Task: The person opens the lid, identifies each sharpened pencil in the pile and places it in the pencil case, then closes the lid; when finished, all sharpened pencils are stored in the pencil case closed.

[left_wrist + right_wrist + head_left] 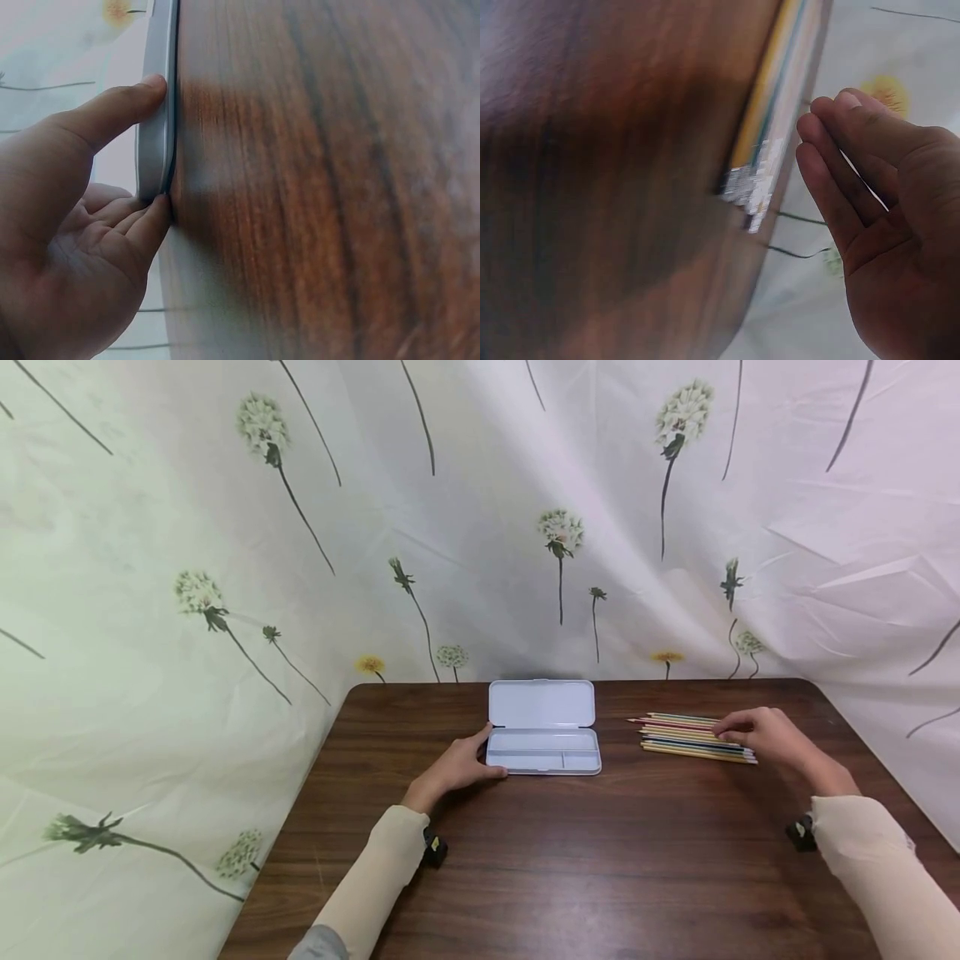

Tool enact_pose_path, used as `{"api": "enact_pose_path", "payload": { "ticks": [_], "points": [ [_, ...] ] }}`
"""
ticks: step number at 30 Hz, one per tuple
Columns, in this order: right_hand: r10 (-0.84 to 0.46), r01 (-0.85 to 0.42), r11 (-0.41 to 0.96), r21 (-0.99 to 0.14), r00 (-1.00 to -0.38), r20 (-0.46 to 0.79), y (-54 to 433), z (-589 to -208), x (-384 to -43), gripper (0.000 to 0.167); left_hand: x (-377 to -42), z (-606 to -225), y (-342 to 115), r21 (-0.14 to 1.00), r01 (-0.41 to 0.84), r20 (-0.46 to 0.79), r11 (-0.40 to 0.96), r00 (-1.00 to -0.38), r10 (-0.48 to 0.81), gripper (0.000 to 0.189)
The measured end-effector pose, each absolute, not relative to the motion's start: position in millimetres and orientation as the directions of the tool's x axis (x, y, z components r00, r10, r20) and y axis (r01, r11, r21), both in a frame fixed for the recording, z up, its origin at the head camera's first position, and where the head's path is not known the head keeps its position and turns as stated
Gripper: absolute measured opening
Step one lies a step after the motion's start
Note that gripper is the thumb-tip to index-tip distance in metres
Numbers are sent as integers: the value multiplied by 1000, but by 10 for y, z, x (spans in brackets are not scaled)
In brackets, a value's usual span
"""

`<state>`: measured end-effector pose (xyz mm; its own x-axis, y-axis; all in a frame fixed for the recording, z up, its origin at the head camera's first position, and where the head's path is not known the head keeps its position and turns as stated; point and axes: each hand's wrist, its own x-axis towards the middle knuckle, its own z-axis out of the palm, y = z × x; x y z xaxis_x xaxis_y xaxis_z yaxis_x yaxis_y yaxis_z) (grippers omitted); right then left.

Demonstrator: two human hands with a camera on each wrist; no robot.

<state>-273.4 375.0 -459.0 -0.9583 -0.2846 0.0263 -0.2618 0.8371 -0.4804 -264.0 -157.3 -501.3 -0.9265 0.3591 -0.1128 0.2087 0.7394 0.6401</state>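
Observation:
An open white pencil case (525,761) lies on the table, its lid (542,703) tipped back towards the wall. Its lower half has a long compartment at the back and two smaller ones in front, with nothing visible inside. My left hand (459,765) holds the case's left end; in the left wrist view the thumb (124,109) presses the case's side and the fingers meet its corner. To the right lies a row of several pencils (678,742). Over their right ends hovers my right hand (776,742), its fingers (821,176) loosely bent and holding nothing.
The dark wooden table (570,868) runs up to a white curtain (480,527) printed with dandelions. The table's rounded back edge lies just behind the case and pencils. A small black device (801,832) sits at the right wrist, another (434,848) at the left.

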Motion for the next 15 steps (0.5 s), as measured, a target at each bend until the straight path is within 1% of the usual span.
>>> {"api": "enact_pose_path", "payload": {
  "ticks": [3,9,15],
  "points": [
    [-267,-237,840,-488,-964,9,3787,-4691,-2730,14,-2633,-5004,-1567,639,209,-114,740,-926,360,100],
    [-249,-227,850,-475,-968,18,3832,-4805,-2721,13,-2632,-4997,-1565,641,212,-115,738,-924,365,100],
    [-261,-259,871,-417,-964,53,3878,-4863,-2750,15,-2650,-5010,-1563,639,214,-108,739,-926,362,99]
  ]
}}
